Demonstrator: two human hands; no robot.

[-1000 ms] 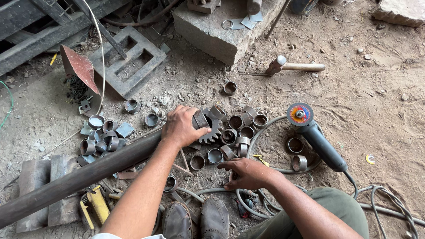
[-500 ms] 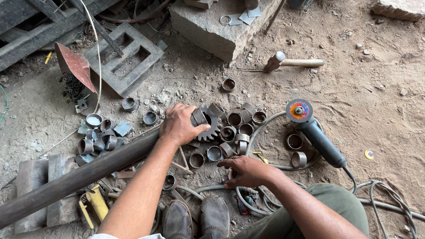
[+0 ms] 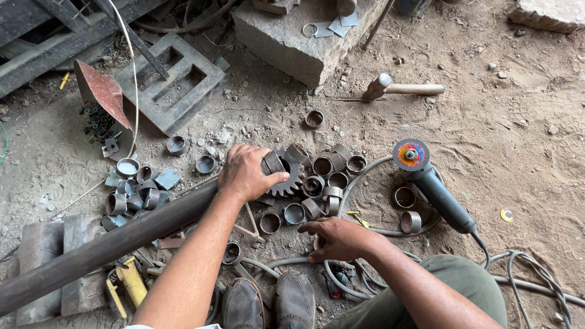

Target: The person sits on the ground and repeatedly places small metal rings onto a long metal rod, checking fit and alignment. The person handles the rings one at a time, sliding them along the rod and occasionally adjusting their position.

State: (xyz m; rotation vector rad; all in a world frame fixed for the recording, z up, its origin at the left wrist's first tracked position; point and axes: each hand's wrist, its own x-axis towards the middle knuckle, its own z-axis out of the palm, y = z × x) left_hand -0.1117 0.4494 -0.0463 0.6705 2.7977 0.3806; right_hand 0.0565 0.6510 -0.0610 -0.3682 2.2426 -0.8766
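Head view: my left hand (image 3: pixel 247 173) still grips the short metal ring (image 3: pixel 272 163) at the pipe (image 3: pixel 122 240) end.
Nothing has shifted since a moment ago; my right hand (image 3: pixel 338 239) rests empty, fingers loosely curled, on the dirt floor (image 3: pixel 524 152).

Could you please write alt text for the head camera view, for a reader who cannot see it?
A person's left hand grips a short metal ring at the end of a long pipe, while the right hand rests on dirt among scattered rings. An angle grinder lies nearby.
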